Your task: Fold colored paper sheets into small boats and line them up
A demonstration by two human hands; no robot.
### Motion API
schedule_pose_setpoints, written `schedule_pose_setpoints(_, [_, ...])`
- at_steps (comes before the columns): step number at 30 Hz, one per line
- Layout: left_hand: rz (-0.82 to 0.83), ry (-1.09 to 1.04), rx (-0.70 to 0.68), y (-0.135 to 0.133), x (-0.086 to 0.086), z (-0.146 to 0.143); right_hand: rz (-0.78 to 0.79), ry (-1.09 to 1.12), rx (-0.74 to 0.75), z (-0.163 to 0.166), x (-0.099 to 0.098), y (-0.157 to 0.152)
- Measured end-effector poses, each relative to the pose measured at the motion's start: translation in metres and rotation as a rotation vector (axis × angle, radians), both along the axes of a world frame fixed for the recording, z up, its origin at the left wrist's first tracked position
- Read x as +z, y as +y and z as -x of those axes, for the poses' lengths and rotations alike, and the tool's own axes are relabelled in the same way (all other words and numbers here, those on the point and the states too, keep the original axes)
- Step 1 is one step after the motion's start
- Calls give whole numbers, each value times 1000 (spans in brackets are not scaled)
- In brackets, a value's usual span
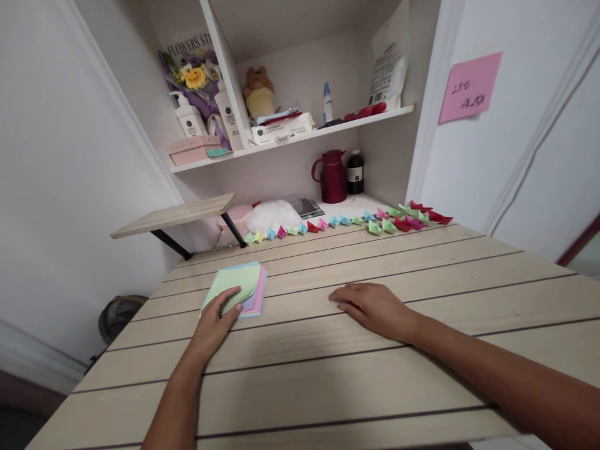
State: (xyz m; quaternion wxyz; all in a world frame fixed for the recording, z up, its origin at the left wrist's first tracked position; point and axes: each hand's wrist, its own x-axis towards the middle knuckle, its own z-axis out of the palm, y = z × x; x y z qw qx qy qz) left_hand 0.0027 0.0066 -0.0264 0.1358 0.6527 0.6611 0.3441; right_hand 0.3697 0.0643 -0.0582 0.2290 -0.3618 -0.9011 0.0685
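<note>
A small stack of coloured paper squares [241, 284], green on top with blue, pink and purple below, lies on the left part of the wooden table [356, 387]. My left hand [216, 319] rests on the near corner of the stack, thumb on top and fingers curled at its edge, pinching the top green sheet. My right hand [372, 306] lies palm down on the bare table at the centre, fingers extended towards the left, holding nothing. A row of small folded paper boats [347, 222] in many colours lines the table's far edge.
A small raised wooden shelf [175, 215] stands at the table's far left. Behind the boats sit a red jug [332, 177], a dark bottle [355, 172] and a white plastic bag [272, 215]. Upper shelves hold bottles, boxes and a plush toy. A pink note [470, 87] hangs on the right wall.
</note>
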Motion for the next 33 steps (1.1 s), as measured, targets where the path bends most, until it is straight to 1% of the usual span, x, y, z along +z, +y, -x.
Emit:
schedule_pose_setpoints(3, [-63,-52,33,5,-6,4,7,0,11,-1,0,1])
schedule_pose_setpoints(6, [-90,-53,80,10,-12,8,15,4,16,-1,0,1])
schedule_pose_setpoints(11, [-106,-31,115,12,-13,10,28,9,19,-1,0,0])
schedule_pose_setpoints(15, [-115,-10,95,11,-13,9,36,19,25,-1,0,0])
schedule_pose_setpoints(22, [-99,68,-2,13,-15,8,58,17,18,-1,1,0])
schedule_pose_setpoints(31, [-54,210,-7,7,-10,3,54,14,19,-2,-1,1])
schedule_pose_setpoints(33, [-61,210,-5,7,-10,3,48,11,18,-2,-1,1])
